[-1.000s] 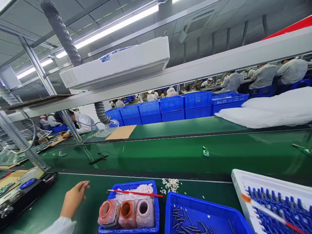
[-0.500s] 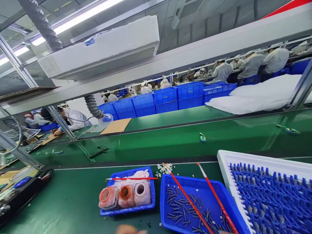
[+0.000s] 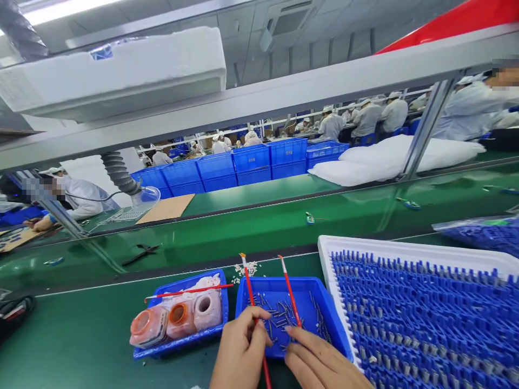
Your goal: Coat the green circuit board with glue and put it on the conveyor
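My left hand (image 3: 239, 348) is closed around a red-handled paintbrush (image 3: 248, 283), its handle running between thumb and index finger. My right hand (image 3: 322, 356) reaches in from the lower right, its fingers against a second red paintbrush (image 3: 288, 286); its thumb is hidden. Both brush tips point away from me, past the far rim of a shallow blue tray (image 3: 318, 294). Small dark springs (image 3: 279, 316) lie scattered in that tray, partly covered by my fingers.
At left, a blue basket (image 3: 162, 351) holds three stained bottles (image 3: 178, 319), with another paintbrush (image 3: 190, 290) across it. White bits (image 3: 251, 268) lie behind the tray. At right stands a white foam tray (image 3: 324, 254) of blue plastic parts (image 3: 421, 313). Pliers (image 3: 141, 252) lie farther back.
My view has swung right. Both hands have come up from the bottom edge over the blue tray, and the two paintbrushes now stand at steeper angles, closer to the tray's left side.
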Tool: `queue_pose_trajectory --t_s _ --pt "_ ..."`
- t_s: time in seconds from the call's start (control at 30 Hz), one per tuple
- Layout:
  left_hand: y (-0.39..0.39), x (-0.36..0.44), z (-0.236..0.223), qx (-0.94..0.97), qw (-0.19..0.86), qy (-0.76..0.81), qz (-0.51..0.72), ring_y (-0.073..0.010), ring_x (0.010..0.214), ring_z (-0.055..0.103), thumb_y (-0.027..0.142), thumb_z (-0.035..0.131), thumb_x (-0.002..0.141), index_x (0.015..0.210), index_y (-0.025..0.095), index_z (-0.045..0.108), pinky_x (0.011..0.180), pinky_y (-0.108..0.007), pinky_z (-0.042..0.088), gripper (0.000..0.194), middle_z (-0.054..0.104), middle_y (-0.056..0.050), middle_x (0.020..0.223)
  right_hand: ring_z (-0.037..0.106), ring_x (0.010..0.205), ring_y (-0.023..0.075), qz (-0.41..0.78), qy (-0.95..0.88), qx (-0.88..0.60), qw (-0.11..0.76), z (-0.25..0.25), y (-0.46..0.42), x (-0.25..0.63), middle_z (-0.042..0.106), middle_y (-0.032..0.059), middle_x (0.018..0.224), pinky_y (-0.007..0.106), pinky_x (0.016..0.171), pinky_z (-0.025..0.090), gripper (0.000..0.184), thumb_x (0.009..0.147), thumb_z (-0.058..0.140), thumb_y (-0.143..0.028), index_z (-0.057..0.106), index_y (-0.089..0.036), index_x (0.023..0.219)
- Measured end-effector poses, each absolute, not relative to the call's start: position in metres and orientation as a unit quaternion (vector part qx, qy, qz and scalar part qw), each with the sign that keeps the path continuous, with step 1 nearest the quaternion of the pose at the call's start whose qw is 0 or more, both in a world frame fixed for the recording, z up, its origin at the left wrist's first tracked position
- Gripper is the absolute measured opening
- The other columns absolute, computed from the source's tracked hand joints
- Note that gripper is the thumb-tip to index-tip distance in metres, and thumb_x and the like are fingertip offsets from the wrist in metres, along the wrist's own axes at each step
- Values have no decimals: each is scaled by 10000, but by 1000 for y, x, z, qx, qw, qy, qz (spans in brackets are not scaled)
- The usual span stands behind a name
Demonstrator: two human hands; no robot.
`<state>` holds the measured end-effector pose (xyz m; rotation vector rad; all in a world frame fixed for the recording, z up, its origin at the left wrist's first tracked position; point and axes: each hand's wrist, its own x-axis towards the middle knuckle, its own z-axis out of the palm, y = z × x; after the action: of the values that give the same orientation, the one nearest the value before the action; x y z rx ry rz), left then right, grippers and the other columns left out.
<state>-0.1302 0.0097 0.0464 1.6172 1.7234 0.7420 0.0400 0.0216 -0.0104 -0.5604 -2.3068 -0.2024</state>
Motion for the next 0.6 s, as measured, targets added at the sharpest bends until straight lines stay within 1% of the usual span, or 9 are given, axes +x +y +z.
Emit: queue_pose_trajectory --t_s 0.07,0.13,0.17,0.23,0.33,0.47,0.53,0.6 --pt "12 -132 52 636 280 676 245 -224 643 608 187 319 811 861 166 599 602 -321 412 286 670 -78 691 525 1045 252 -51 -894 -255 365 -15 26 30 613 89 916 344 811 532 283 906 315 -56 588 -134 914" --pt "14 -132 52 656 245 686 197 -268 700 621 126 351 767 807 164 623 635 -357 395 277 690 -110 738 521 1049 260 -34 -899 -270 344 -18 29 20 612 87 905 364 832 527 191 845 412 -63 588 -135 865" --pt "15 -131 51 664 234 689 175 -287 725 630 100 361 746 800 163 635 649 -370 394 286 702 -124 765 525 1042 254 -26 -904 -272 329 -19 31 15 614 84 920 362 852 520 159 814 463 -67 593 -133 877" --pt "17 -130 47 672 220 693 139 -311 759 645 78 366 733 818 156 655 666 -385 406 311 715 -147 807 544 1007 245 -12 -911 -282 301 -19 33 9 615 84 954 360 869 512 204 766 522 -49 601 -119 940" --pt "19 -128 42 672 209 701 117 -297 802 658 93 351 770 883 152 657 691 -373 430 332 720 -151 871 535 1024 234 11 -923 -290 252 -16 34 8 598 81 1045 365 886 502 330 742 529 -2 590 -114 1047" --pt "20 -128 43 673 207 701 109 -241 810 662 114 351 798 904 182 653 708 -318 437 327 728 -86 870 444 1142 227 41 -939 -289 183 4 30 26 546 52 1151 354 938 466 415 699 512 32 585 -142 1068" --pt "21 -127 46 671 203 705 105 -244 805 662 131 341 814 937 184 646 701 -319 436 333 728 -83 857 473 1092 246 47 -936 -313 151 22 32 41 547 68 1125 382 917 473 433 663 488 62 590 -135 1034" --pt "20 -126 47 669 198 710 97 -257 805 663 153 334 828 988 186 633 691 -327 436 341 728 -89 860 526 968 270 44 -929 -349 117 38 40 53 559 105 1047 436 842 495 409 663 460 95 594 -109 990"
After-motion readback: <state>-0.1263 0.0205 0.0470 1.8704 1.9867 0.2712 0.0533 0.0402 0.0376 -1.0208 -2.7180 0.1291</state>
